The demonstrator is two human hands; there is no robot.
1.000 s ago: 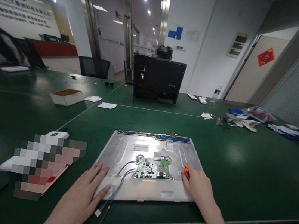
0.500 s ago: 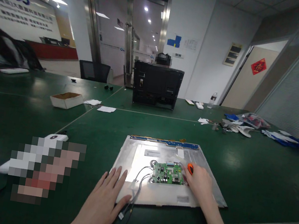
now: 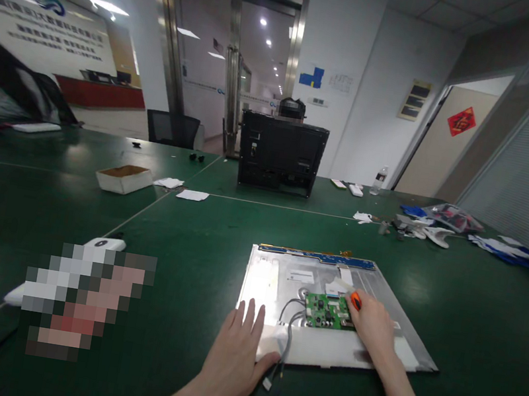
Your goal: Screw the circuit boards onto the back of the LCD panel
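Metal panel (image 3: pixel 276 283) with circuit board (image 3: pixel 324 311) laid on green table (image 3: pixel 179 291), near front edge. Panel's left side touched by left hand (image 3: pixel 237 351), fingers extended; orange tool (image 3: pixel 356 301) gripped in curled right hand (image 3: pixel 375 326). Black monitor (image 3: pixel 279 153) stood beyond; glass door (image 3: pixel 196 60) behind.

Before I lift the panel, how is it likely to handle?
The panel is broad and flat with a metallic-looking back, so probably fairly stiff. Its green board sits exposed, so likely fragile there. The cables trail past the near edge and may swing or snag.
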